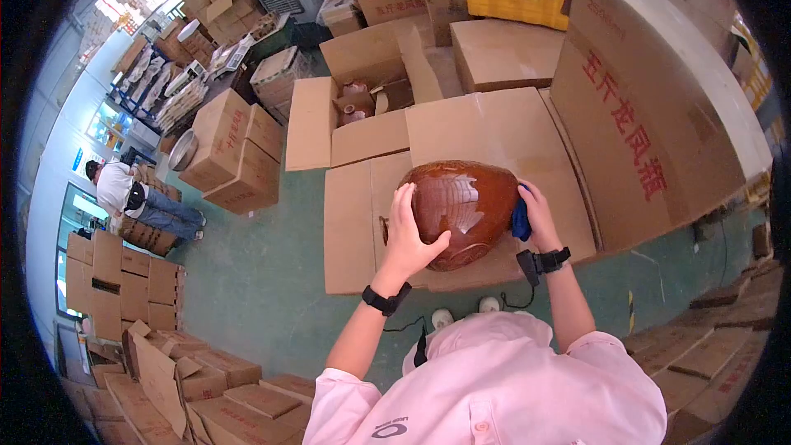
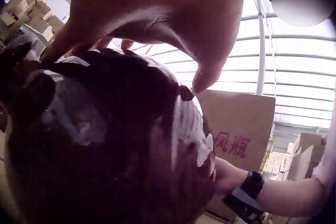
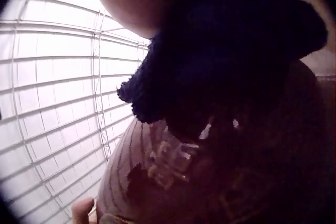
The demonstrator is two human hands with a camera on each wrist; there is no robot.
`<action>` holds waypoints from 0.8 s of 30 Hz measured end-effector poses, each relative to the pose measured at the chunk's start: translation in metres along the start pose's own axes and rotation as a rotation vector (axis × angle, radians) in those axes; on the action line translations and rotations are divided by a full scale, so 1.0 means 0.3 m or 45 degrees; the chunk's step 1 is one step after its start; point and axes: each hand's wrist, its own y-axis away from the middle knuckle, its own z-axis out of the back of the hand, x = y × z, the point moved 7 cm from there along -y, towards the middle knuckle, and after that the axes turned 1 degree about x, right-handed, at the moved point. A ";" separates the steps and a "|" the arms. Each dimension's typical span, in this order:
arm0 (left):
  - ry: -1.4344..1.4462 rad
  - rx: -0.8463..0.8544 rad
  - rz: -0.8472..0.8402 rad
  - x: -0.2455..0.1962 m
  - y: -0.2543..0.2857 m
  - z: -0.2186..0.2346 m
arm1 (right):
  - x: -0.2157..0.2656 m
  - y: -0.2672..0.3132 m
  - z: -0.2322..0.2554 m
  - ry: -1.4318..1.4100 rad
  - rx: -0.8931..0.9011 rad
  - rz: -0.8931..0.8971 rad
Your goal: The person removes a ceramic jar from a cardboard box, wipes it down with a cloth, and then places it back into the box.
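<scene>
A glossy reddish-brown glazed jar [image 1: 471,206] lies tipped on its side on top of a cardboard box [image 1: 346,235]. My left hand [image 1: 409,239] grips the jar's left part, thumb and fingers spread over the curved wall; the left wrist view shows them arched across the dark jar [image 2: 121,150]. At the jar's right end, my right hand [image 1: 540,218] holds a dark blue cloth [image 1: 521,218] against the glaze. Close up in the right wrist view, the bunched cloth [image 3: 220,50] covers part of the jar, beside raised markings; most of the right fingers are hidden.
An open carton [image 1: 309,124] behind the jar contains more brown jars [image 1: 354,107]. A tall carton [image 1: 643,107] with red lettering stands at the right. Stacked boxes [image 1: 235,148] are on the left, where another person [image 1: 136,198] bends over boxes. Green floor [image 1: 264,272] shows nearby.
</scene>
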 end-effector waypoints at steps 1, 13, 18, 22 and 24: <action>0.009 0.008 0.033 -0.018 0.004 0.001 | -0.015 0.016 0.009 -0.030 -0.010 -0.006; -0.218 0.150 0.024 -0.056 -0.004 -0.030 | -0.020 0.115 0.130 -0.390 0.010 0.003; -0.191 0.139 0.024 -0.052 0.007 -0.026 | -0.036 0.105 0.052 -0.386 0.082 -0.037; -0.188 0.116 0.030 -0.055 0.016 -0.027 | -0.100 0.090 0.039 -0.395 0.091 -0.132; -0.203 0.100 0.033 -0.057 0.020 -0.030 | -0.139 0.083 0.057 -0.382 0.092 -0.190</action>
